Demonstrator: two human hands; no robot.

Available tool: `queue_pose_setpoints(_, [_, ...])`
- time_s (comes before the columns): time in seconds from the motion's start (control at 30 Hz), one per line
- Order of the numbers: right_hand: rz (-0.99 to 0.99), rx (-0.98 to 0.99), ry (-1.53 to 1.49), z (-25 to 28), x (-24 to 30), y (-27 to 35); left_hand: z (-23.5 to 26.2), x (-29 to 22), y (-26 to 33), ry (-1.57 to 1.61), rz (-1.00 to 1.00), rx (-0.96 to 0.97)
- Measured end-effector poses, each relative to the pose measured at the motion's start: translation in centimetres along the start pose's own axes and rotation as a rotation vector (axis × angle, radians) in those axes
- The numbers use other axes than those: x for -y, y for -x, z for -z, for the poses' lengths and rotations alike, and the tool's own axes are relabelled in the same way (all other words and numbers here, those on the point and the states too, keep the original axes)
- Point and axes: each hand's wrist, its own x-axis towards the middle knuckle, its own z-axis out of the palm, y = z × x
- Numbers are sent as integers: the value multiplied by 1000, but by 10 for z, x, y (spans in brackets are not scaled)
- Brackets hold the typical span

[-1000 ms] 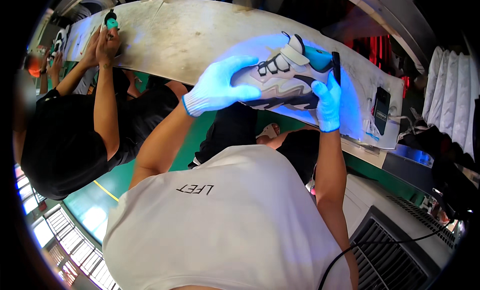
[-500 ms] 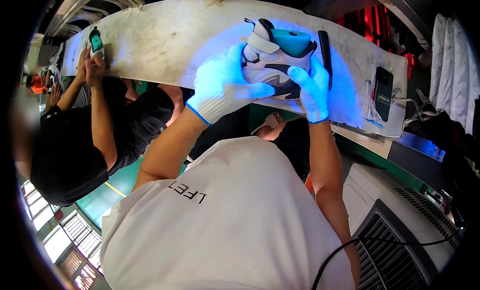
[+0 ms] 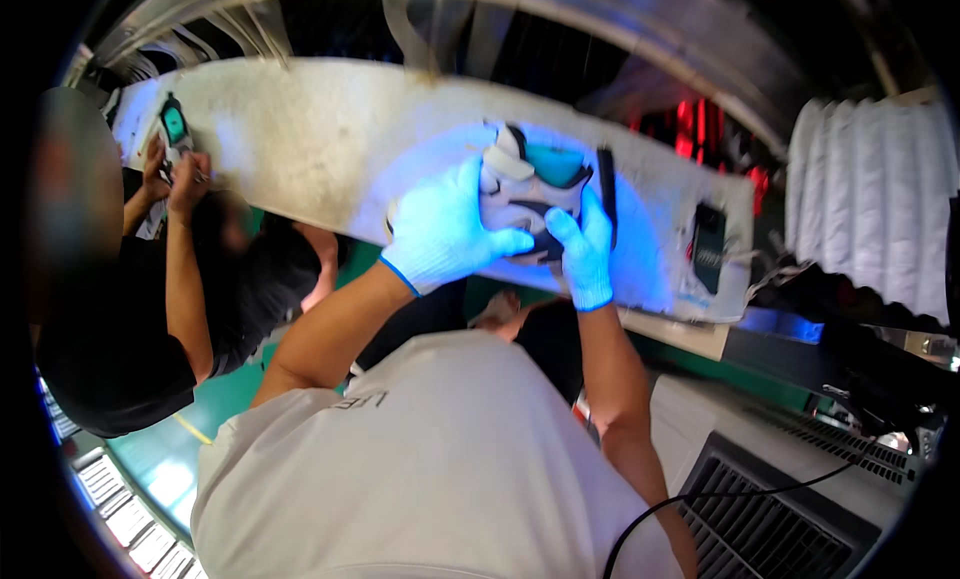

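Observation:
A white and grey sports shoe with black panels is held between my two gloved hands over the near edge of the worktable. A teal shoe last fills its opening. My left hand grips the toe side, thumb lying along the sole. At the heel side, my right hand closes on the shoe, its thumb pressed to the side panel. Both knitted gloves glow blue under a patch of blue light. Just right of the shoe lies a long black bar-shaped object.
The pale worktable runs left to right. A dark phone lies at its right end. At left, a co-worker's hands hold another shoe with a teal last. A ribbed white hose stands far right, above a vented machine.
The whole view has shifted, so table and hands sit lower in the picture. My hands keep their hold on the shoe. The co-worker's hands have changed position slightly.

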Motion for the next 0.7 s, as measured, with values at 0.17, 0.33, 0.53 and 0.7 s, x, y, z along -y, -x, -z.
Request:
queue_pose_setpoints(0.17, [114,-535,313,30,21,-38,1,5,-28,28,-52,10])
queue_pose_setpoints(0.33, [34,-316,1253,34,3,-63,7,19,-21,-195,-247,-137])
queue_pose_setpoints(0.53, [126,-357,534,57,-19,-4,16,31,-24,-326,-249,-13])
queue_pose_setpoints(0.7, [56,-133,379,39,-3,46,22,35,-35,-295,-128,83])
